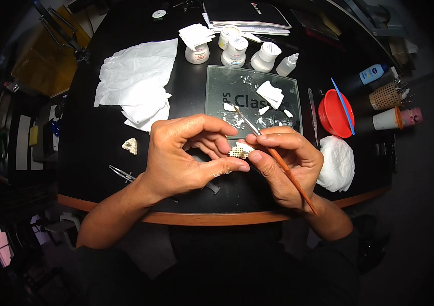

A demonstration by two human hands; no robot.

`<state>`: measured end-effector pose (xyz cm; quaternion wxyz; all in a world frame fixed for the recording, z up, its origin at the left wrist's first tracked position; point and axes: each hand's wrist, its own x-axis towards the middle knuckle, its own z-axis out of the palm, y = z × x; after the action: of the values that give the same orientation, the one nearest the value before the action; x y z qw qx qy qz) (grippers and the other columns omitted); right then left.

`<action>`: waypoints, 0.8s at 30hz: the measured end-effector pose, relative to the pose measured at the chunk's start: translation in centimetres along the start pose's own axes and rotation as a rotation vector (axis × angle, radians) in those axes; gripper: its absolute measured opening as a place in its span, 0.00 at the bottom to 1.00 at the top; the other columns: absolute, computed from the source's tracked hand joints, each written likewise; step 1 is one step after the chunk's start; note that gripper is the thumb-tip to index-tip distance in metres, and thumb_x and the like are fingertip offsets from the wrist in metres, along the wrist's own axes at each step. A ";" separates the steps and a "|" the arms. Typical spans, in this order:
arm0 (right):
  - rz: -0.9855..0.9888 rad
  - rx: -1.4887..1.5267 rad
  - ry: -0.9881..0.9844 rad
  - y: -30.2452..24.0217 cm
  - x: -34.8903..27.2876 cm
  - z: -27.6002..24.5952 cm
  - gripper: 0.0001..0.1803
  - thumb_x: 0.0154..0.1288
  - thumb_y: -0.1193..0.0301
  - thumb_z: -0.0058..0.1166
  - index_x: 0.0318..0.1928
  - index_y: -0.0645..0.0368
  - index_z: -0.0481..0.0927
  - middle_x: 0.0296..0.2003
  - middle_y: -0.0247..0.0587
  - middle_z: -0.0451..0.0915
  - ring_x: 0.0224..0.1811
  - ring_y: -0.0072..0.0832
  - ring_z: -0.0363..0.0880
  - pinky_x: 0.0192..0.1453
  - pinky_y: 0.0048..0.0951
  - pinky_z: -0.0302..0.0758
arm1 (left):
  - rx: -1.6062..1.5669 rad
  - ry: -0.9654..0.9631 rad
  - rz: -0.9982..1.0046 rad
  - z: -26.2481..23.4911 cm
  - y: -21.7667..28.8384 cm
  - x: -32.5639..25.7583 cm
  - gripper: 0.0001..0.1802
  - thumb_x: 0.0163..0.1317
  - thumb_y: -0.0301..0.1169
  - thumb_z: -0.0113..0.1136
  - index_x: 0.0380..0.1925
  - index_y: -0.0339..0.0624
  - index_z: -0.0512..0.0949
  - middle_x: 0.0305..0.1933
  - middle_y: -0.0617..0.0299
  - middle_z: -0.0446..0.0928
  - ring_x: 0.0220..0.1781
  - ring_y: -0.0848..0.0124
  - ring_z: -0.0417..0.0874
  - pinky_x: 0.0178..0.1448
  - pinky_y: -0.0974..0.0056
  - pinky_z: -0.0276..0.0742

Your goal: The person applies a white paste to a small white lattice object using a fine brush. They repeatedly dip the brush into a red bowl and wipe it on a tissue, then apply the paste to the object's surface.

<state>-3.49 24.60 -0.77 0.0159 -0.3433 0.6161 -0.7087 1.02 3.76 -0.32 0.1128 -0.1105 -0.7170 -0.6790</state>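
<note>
My left hand (189, 153) pinches a small cream honeycomb block (239, 151) between thumb and fingers, with something white on its top. My right hand (291, 160) holds a fine paintbrush (283, 164) with a reddish-brown wooden handle. The brush slants, tip pointing up and left over the glass slab (217, 81). The right thumb and fingertips also meet the block's right side. White paste (230, 107) is smeared in patches on the slab, and a folded white tissue (270, 95) lies there. A second honeycomb piece (131, 146) rests on the table left of my left hand.
White jars (235, 52) and a dropper bottle (287, 65) line the slab's far side. White paper sheets (138, 76) lie left. Tweezers (121, 174) sit by my left wrist. To the right are a red bowl (336, 113), a blue stick (343, 104) and a crumpled white cloth (336, 163).
</note>
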 end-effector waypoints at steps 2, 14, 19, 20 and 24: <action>-0.006 0.009 0.002 0.3 -0.1 0.0 0.14 0.64 0.87 0.65 0.50 0.69 0.83 0.46 0.51 0.84 0.47 0.29 0.87 0.51 0.24 0.85 | -0.010 -0.002 -0.021 -0.1 -0.1 0.0 0.20 0.46 0.24 0.86 0.39 0.30 0.86 0.31 0.59 0.85 0.33 0.77 0.87 0.40 0.75 0.85; -0.088 -0.084 -0.014 0.5 0.0 -0.3 0.14 0.63 0.87 0.66 0.49 0.68 0.84 0.45 0.51 0.84 0.46 0.28 0.87 0.48 0.22 0.85 | 0.252 -0.084 0.249 -0.3 -0.4 0.5 0.22 0.45 0.23 0.83 0.43 0.36 0.90 0.32 0.58 0.84 0.31 0.75 0.86 0.34 0.73 0.81; -0.073 -0.075 0.024 -0.2 0.4 0.0 0.14 0.61 0.86 0.67 0.48 0.69 0.84 0.43 0.51 0.85 0.44 0.30 0.87 0.46 0.24 0.84 | 0.227 -0.017 0.247 -0.2 -0.7 0.3 0.19 0.45 0.23 0.83 0.40 0.37 0.90 0.30 0.59 0.84 0.29 0.76 0.85 0.32 0.74 0.78; -0.147 -0.182 0.025 -0.4 0.7 -0.5 0.13 0.60 0.85 0.67 0.47 0.69 0.84 0.42 0.51 0.85 0.44 0.31 0.86 0.45 0.25 0.82 | 0.227 -0.014 0.248 -0.3 -0.6 0.3 0.19 0.45 0.23 0.83 0.40 0.37 0.90 0.30 0.59 0.84 0.29 0.76 0.85 0.32 0.74 0.78; -0.154 -0.359 0.233 -2.7 1.1 -3.9 0.11 0.67 0.80 0.55 0.48 0.70 0.82 0.40 0.51 0.86 0.40 0.28 0.83 0.46 0.24 0.77 | 0.244 -0.011 0.237 -0.5 -0.5 0.3 0.18 0.45 0.23 0.83 0.40 0.37 0.90 0.30 0.60 0.84 0.28 0.76 0.85 0.32 0.74 0.78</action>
<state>-5.21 28.13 2.07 -0.1709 -0.3025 0.7021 -0.6215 0.60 3.27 -0.63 0.2009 -0.1834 -0.7766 -0.5682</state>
